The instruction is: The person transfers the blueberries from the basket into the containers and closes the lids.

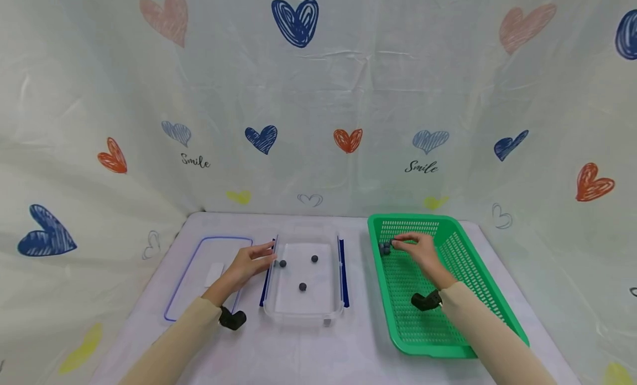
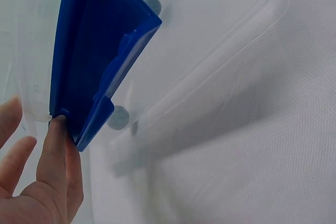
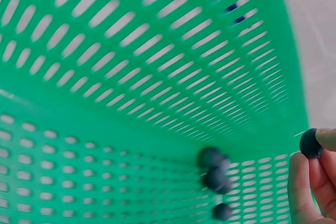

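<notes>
Right wrist view: my right hand [image 1: 420,251] pinches a dark berry [image 3: 311,144], seemingly mid-pick, and should next clear the green basket [image 1: 433,350].

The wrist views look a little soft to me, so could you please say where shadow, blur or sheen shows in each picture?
Left wrist: a broad soft shadow on the white cloth; right wrist: blurred outlines on the dark balls lying in the green basket; head: pale sheen along creases in the heart-printed curtain.

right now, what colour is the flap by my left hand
The flap is dark blue, clearest in the left wrist view.
</notes>
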The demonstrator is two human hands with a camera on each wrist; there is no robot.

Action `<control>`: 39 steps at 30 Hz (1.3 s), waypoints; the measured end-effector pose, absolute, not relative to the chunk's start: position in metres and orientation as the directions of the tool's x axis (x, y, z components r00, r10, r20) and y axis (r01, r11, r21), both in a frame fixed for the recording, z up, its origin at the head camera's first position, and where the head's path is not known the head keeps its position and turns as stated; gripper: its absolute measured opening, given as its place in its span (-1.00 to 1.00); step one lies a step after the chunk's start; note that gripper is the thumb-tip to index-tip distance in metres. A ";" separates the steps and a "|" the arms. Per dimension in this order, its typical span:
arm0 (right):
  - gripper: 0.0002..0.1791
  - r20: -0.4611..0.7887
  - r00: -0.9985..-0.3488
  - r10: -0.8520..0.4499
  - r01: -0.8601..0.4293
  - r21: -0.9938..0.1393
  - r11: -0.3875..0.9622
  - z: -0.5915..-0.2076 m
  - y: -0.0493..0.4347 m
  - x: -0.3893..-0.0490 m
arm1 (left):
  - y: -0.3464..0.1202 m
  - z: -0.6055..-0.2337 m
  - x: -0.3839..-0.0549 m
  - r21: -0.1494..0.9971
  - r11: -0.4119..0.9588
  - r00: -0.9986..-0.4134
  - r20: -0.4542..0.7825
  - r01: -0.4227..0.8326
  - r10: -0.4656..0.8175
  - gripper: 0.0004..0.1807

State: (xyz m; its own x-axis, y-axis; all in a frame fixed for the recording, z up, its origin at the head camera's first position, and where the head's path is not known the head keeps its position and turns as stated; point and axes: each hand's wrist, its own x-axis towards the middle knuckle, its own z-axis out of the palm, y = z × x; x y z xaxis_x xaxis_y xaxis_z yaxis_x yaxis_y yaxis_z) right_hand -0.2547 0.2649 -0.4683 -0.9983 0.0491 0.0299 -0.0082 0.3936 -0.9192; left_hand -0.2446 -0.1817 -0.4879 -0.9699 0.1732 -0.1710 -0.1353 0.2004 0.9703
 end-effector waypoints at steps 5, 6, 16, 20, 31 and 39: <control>-0.57 0.034 -0.999 0.024 -0.023 -0.933 0.360 -0.447 0.259 -0.253 | -0.182 -0.487 -0.244 0.970 0.203 -0.972 -0.169 -0.134 0.166 -0.40; -0.56 0.039 -0.999 0.016 -0.030 -0.934 0.355 -0.444 0.258 -0.253 | -0.182 -0.487 -0.244 0.970 0.202 -0.972 -0.170 -0.136 0.162 -0.41; -0.57 0.038 -0.997 -0.072 -0.059 -0.948 0.314 -0.419 0.234 -0.254 | -0.182 -0.487 -0.245 0.972 0.184 -0.970 -0.177 -0.146 0.165 -0.40; -0.61 0.027 -0.996 -0.089 -0.053 -0.954 0.294 -0.412 0.216 -0.255 | -0.183 -0.488 -0.247 0.971 0.189 -0.970 -0.176 -0.143 0.169 -0.39; -0.76 -0.005 -0.975 -0.222 -0.053 -0.966 0.254 -0.415 0.171 -0.252 | -0.182 -0.487 -0.246 0.969 0.193 -0.968 -0.185 -0.152 0.169 -0.39; -0.86 -0.005 -0.962 -0.273 -0.091 -0.937 0.337 -0.425 0.148 -0.252 | -0.182 -0.486 -0.246 0.967 0.196 -0.966 -0.196 -0.162 0.170 -0.39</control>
